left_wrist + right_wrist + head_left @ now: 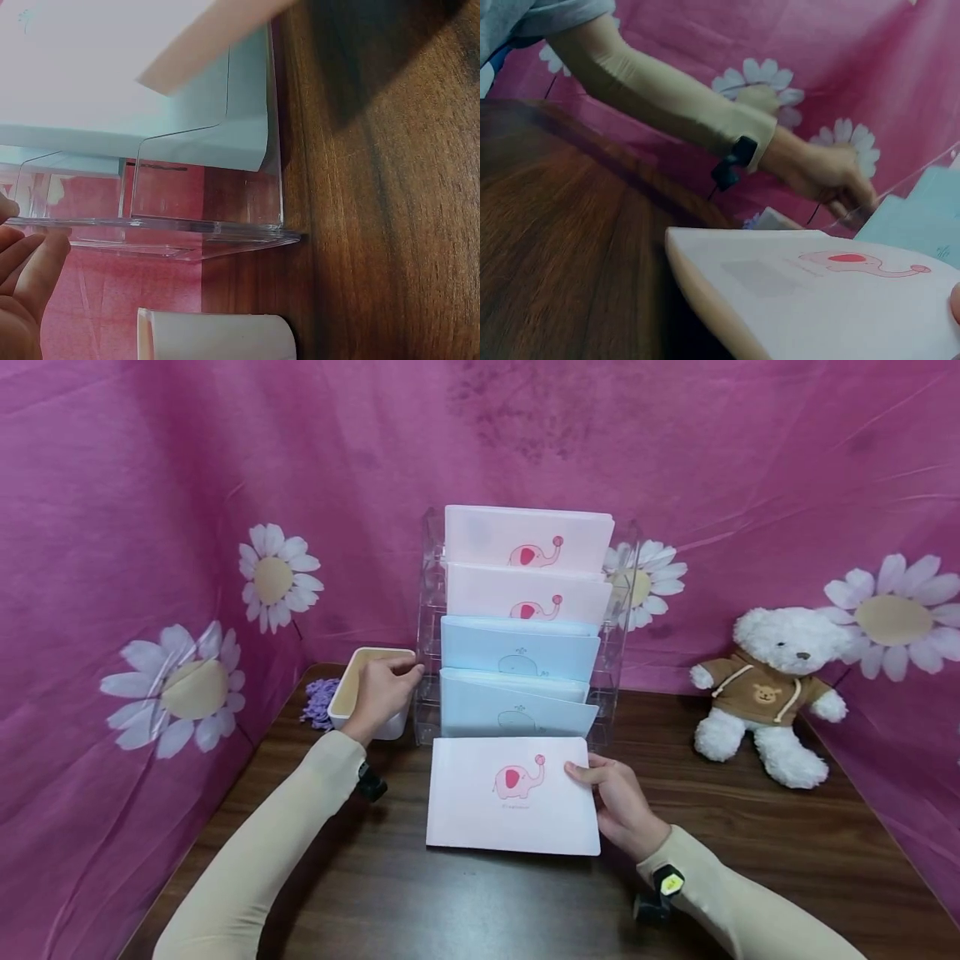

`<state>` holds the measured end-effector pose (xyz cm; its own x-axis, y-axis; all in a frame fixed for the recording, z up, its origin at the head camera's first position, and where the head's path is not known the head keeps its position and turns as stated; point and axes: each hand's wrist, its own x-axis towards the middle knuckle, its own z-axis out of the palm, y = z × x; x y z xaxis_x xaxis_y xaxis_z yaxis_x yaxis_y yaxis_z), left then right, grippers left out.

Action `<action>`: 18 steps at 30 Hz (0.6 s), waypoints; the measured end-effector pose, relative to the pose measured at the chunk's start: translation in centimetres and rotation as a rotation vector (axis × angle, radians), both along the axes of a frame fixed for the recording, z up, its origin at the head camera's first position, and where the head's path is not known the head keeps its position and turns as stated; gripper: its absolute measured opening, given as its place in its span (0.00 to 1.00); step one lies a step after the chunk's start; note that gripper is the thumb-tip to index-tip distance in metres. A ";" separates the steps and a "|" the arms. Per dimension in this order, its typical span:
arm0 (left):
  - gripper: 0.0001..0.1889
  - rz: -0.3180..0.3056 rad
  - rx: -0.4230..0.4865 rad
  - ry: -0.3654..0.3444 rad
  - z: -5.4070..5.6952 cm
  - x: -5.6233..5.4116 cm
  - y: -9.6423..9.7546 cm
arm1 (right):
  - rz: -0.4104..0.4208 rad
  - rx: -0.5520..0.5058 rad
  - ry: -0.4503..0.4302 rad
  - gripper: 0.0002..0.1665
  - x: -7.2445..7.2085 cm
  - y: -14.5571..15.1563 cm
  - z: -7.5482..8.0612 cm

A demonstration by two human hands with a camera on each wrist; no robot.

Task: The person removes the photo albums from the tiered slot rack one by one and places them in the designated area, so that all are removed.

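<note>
My right hand grips the right edge of a white notebook with a pink elephant on its cover, thumb on the front. The notebook is tilted in front of a clear acrylic rack, overlapping its base in the head view. On the rack's left side, my left hand pinches the clear side edge between thumb and fingers, as the left wrist view shows. Pink elephant notebooks fill the upper tiers. Blue whale notebooks stand in the tiers below.
Behind my left hand stands a white bin, with a purple bundle of strands to its left. A white teddy bear in a brown hoodie sits at the right on the wooden table. A pink flowered cloth hangs behind.
</note>
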<state>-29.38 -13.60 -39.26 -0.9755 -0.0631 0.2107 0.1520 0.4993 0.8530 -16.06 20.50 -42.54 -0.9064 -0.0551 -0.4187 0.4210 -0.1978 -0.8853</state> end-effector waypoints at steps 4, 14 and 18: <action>0.19 0.013 0.004 -0.016 0.1 0.0 0.1 | 0.004 0.032 -0.029 0.33 -0.3 -0.5 -1.3; 0.19 0.017 0.002 -0.033 0.1 0.2 0.3 | -0.054 0.140 -0.067 0.34 -1.6 -1.2 -3.3; 0.19 0.015 0.014 -0.028 0.2 0.2 0.2 | -0.058 0.153 -0.057 0.35 -2.2 -1.4 -3.6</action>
<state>-29.19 -13.39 -39.07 -0.9799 -0.0808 0.1824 0.1204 0.4894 0.8637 -18.26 19.10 -46.15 -0.8809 0.0647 -0.4689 0.4631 -0.0877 -0.8820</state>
